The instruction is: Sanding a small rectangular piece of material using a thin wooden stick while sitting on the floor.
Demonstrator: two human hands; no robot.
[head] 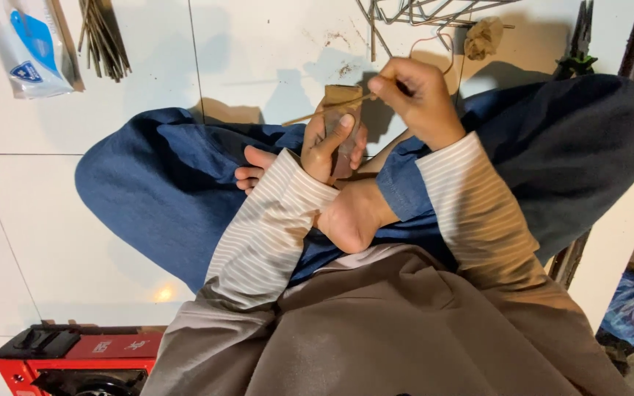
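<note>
1. Nearest to me is my grey-brown jacket (376, 330), then my striped sleeves (273, 227) and my crossed legs in blue trousers (170, 183) on the white tiled floor (53, 242).
2. My left hand (329, 143) is closed around a small brown cardboard-like piece (342, 99), thumb pressed on its near face, holding it upright over my bare feet (354, 213).
3. My right hand (420, 99) is pinched shut on a thin stick (332, 108), which runs leftward across the top of the piece and touches it.
4. As I judge it, the work is mid-way: the stick is laid against the piece, but I cannot tell whether it is fixed or pushed through.
5. A bundle of similar sticks (104, 40) lies well apart at upper left, untouched, beside a plastic packet (27, 48).
6. Bent metal wires (420, 11) and a crumpled brown wad (483, 37) lie beyond my hands; a red case (75, 359) sits by my left side.
</note>
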